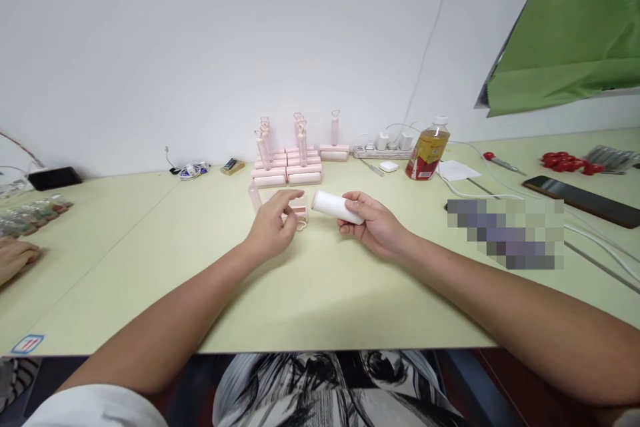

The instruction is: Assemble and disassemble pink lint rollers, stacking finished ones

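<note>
Beneath left hand (273, 223), pink handle (300, 212) mostly hidden, right hand (376, 225) gripping white roll (336, 205)

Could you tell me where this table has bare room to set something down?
Bare: the table between the forearms, and the stretch left of the left hand. Crowded: pink rollers behind the hands; bottle, cables, phone at right.

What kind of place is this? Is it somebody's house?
Probably a small assembly workbench, not a home. Stacks of pink rollers line the back of the long table, the right hand holds a white roll, and a screwdriver and power strip lie nearby.
</note>
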The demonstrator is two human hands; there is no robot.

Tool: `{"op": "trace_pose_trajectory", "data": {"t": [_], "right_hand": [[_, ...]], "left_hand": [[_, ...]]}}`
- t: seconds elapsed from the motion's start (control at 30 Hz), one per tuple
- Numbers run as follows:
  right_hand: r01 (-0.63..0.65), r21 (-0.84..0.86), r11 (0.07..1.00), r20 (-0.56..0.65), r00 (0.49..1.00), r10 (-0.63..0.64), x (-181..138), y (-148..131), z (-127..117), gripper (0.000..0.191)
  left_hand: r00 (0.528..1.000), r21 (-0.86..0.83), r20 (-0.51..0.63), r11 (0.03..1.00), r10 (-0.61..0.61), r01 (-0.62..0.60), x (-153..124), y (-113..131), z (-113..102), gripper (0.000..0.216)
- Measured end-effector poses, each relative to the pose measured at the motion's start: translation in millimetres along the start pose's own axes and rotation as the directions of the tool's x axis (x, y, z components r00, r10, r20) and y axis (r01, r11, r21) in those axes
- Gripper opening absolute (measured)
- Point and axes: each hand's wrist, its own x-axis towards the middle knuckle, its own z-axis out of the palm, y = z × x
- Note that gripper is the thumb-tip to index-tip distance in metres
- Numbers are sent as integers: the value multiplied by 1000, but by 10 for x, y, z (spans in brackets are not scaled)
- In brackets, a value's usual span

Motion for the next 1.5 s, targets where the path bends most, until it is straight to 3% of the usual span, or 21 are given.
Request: {"op": "trace_pose_trajectory", "data": {"t": [0.13, 0.27, 0.5, 0.63, 0.77, 0.87, 0.93, 1.03, 1.13, 1.2, 1.3, 1.5], "right_hand": [[5, 3, 1000, -23, 1000, -5, 15, 0, -3, 20], [16, -20, 1000, -56, 998, -17, 37, 10, -13, 19], [12, -39, 999, -68, 998, -14, 30, 8, 7, 20], [3, -55, 998, -70, 998, -7, 26, 2, 18, 20], [7, -61, 998, -68, 998, -11, 29, 7, 13, 21], [17, -56, 998, -61, 998, -21, 31, 11, -3, 26], [24, -41, 999, -46, 999, -26, 32, 11, -15, 33], [35, 6, 999, -6, 999, -34, 35, 8, -24, 42], [26, 32, 999, 37, 999, -27, 35, 12, -20, 46], [19, 18, 1000, 56, 998, -20, 32, 23, -13, 46], [26, -21, 999, 88, 996, -24, 18, 52, 3, 46], [17, -74, 997, 128, 992, -7, -17, 106, 35, 52]], "left_hand": [[981, 334, 76, 931, -179, 144, 122, -186, -116, 39], [936, 531, 171, 829, -309, 177, 185, -268, -130, 30], [917, 666, 195, 733, -348, 136, 203, -212, -109, 32], [884, 726, 229, 677, -408, 125, 221, -204, -108, 28], [878, 728, 224, 672, -423, 138, 238, -218, -106, 24], [912, 670, 149, 717, -383, 192, 247, -224, -149, 17], [921, 540, 67, 790, -384, 290, 248, -205, -194, 11], [880, 65, 51, 880, -473, 470, 230, -127, -221, 10], [855, -429, 171, 744, -490, 512, 186, 5, -144, 12], [856, -601, 224, 625, -466, 498, 146, 110, -53, 13], [859, -671, 264, 556, -438, 490, 86, 269, 58, 15], [818, -517, 287, 639, -498, 570, 19, 478, 95, 22]]}}
